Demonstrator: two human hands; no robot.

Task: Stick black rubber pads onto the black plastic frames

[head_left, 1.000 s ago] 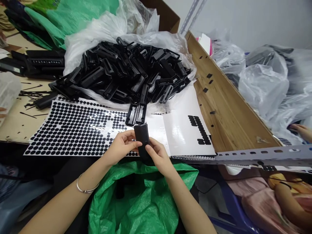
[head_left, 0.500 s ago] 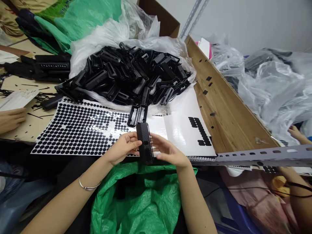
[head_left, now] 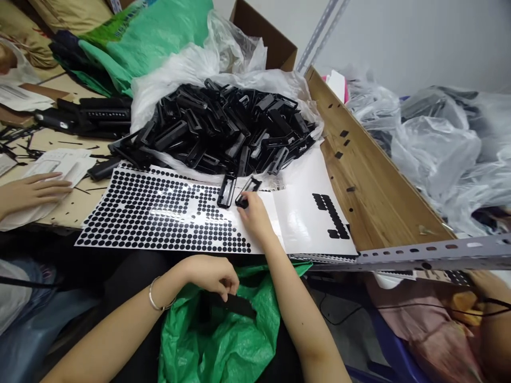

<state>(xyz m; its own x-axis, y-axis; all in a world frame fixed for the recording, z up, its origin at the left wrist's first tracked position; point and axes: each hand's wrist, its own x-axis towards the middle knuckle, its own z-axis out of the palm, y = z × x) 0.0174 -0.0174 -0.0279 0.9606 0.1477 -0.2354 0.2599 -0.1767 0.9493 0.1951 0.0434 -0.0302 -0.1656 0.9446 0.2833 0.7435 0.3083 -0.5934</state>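
At R hand (head_left: 256, 217), glossy blk oblong frame (head_left: 251, 185)

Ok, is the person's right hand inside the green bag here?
No, the right hand is over the white sheets, touching a black part.

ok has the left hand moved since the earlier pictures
Yes: the left hand has come down, from in front of the dotted sheet to below its near edge, over the green bag.
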